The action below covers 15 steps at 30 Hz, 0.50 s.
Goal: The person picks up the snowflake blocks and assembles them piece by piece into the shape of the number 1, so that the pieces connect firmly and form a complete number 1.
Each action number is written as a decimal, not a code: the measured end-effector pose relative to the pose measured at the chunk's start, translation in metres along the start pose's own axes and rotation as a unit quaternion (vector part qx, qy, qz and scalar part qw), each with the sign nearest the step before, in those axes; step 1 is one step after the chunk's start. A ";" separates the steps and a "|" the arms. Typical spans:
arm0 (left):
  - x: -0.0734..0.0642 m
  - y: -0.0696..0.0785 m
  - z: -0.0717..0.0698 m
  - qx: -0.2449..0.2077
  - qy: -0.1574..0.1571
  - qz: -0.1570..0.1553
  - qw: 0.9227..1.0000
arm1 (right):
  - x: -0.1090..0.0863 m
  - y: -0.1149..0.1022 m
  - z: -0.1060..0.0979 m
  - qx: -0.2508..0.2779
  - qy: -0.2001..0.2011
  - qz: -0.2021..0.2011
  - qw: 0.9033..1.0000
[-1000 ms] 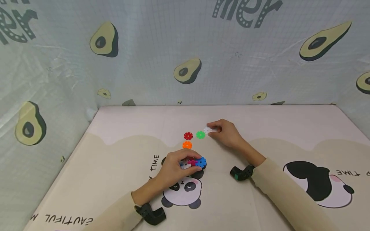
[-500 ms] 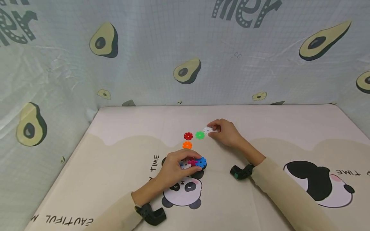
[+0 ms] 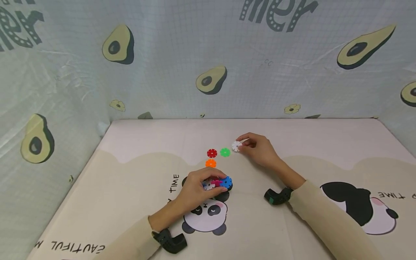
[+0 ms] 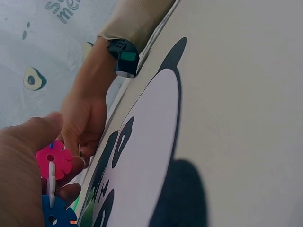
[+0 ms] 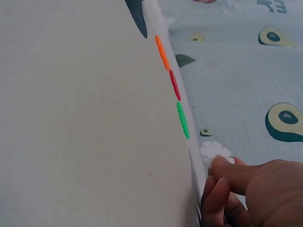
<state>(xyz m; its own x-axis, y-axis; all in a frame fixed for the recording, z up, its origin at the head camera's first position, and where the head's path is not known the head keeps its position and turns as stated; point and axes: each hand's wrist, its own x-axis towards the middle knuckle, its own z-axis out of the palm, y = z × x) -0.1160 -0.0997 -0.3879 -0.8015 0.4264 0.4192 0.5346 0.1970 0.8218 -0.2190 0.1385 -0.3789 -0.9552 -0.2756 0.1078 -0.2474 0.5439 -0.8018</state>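
My left hand (image 3: 196, 186) grips a joined cluster of notched plastic discs above the printed panda. In the cluster are a blue disc (image 3: 226, 182), a pink disc (image 4: 53, 158) and white pieces; my fingers and palm hide part of it. Farther off, my right hand (image 3: 258, 150) pinches a white notched disc (image 5: 214, 152) between thumb and fingers. Just left of that disc lies a green disc (image 3: 225, 152). Beside the green one is a red disc (image 3: 212, 153), and an orange disc (image 3: 211, 163) lies on the near side of the red.
A pale printed cloth (image 3: 130, 195) covers the table. At the back and left hangs a curtain (image 3: 169, 65) with avocado prints. Each wrist wears a black camera mount (image 3: 277, 196).
My right hand has drawn slightly right with the white disc, widening its gap from the green disc. My left hand and its cluster stay in place.
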 end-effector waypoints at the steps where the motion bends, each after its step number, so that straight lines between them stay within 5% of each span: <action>1: 0.000 0.000 0.000 0.001 0.002 -0.001 1.000 | -0.001 0.000 -0.001 0.011 0.000 0.006 1.000; 15: 0.000 0.001 -0.001 0.000 0.012 -0.018 1.000 | -0.036 -0.017 -0.008 0.088 -0.057 -0.030 0.994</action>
<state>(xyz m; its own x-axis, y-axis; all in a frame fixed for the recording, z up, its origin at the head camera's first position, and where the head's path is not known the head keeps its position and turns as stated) -0.1155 -0.1005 -0.3864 -0.8263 0.3979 0.3987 0.5056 0.2119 0.8364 -0.1814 0.1455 -0.3648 -0.9123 -0.3973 0.0994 -0.2619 0.3794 -0.8874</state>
